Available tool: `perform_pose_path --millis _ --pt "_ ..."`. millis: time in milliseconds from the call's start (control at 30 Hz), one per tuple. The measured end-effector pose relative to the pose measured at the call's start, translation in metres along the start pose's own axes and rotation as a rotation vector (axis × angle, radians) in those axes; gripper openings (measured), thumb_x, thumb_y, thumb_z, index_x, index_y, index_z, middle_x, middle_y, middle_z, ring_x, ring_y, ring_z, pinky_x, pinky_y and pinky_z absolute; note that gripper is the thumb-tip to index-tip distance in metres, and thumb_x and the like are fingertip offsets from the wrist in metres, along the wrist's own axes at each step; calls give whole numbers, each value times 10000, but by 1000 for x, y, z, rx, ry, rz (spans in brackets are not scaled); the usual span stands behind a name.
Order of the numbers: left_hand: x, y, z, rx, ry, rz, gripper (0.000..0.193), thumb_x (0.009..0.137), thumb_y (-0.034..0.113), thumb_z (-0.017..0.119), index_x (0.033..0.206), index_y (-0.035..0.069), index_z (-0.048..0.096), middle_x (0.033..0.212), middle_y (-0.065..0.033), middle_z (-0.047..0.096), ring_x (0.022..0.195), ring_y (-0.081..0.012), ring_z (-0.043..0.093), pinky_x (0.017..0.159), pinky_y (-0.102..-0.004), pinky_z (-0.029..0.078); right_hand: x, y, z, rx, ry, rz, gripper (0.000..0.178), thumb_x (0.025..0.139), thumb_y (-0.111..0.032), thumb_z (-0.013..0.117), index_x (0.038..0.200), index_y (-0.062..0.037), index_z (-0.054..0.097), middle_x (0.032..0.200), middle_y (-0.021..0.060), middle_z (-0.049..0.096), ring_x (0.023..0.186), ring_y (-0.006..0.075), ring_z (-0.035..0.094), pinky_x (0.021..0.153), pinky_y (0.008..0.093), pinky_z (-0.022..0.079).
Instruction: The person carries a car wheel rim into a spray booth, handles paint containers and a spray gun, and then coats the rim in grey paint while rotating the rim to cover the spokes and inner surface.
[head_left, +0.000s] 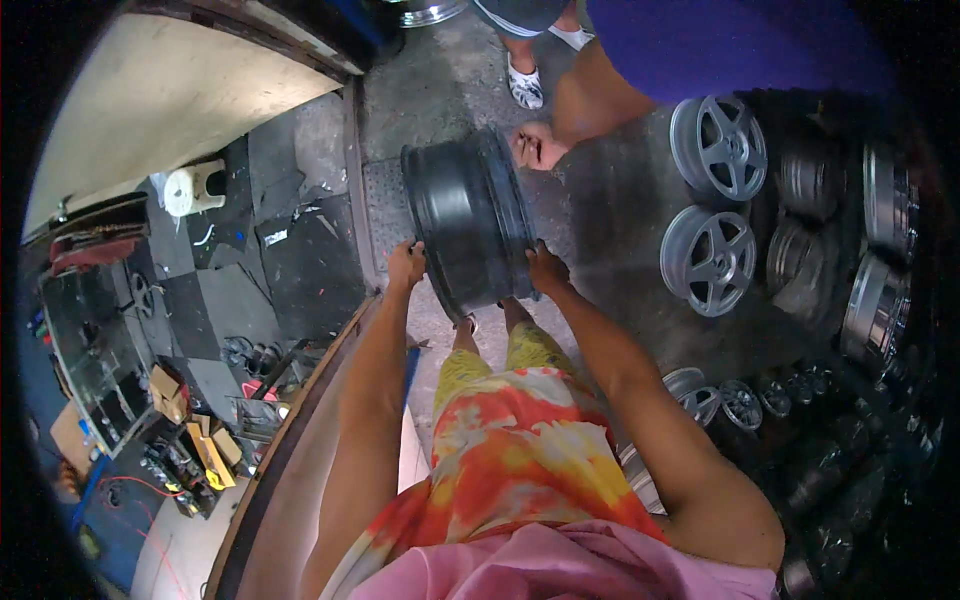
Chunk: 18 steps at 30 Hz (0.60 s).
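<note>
Gripping a black wheel rim [463,215] from opposite sides, the person has the left hand [405,265] clamped on its left edge and the right hand [547,270] clamped on its right edge, the two well apart. The barrel lies crosswise between them, ahead of the yellow-patterned shorts [535,350] and over the grey floor [610,215]. From my position, I cannot tell whether its far portion is supported. A co-worker's hand [538,147], fingers curled, is located just beside the far right edge; contact cannot be confirmed. One patterned shoe [525,88] is positioned beyond it. To the right, two silver five-spoke wheels [735,152] sit one behind the other. Further right, additional rims [810,183] are in shadow. To the left, a white stool [195,187] stands near dark floor mats [320,265].
</note>
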<state>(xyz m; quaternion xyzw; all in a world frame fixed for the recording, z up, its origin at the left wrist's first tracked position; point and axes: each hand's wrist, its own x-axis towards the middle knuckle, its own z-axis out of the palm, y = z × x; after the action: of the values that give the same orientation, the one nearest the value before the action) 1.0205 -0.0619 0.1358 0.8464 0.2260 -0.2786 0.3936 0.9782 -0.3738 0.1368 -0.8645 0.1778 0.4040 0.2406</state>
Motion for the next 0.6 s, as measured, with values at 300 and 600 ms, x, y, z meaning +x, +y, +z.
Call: perform_pose_path --millis 300,600 --pt "8 -7 -5 63 60 -15 390 974 322 561 865 -32 684 617 -200 659 537 -316 668 611 -437 532 -3 -7 2 -6 64 -72 554 1038 -456 373 1406 -45 421 1154 296 653 1070 483 629 914 585 470" --pt "5 -3 0 80 97 23 424 966 349 558 857 -35 702 647 -204 677 589 -333 690 693 -441 539 1 -4 -2 12 34 -34 512 1038 -442 396 1397 -78 421 1125 272 670 1045 472 650 899 606 481"
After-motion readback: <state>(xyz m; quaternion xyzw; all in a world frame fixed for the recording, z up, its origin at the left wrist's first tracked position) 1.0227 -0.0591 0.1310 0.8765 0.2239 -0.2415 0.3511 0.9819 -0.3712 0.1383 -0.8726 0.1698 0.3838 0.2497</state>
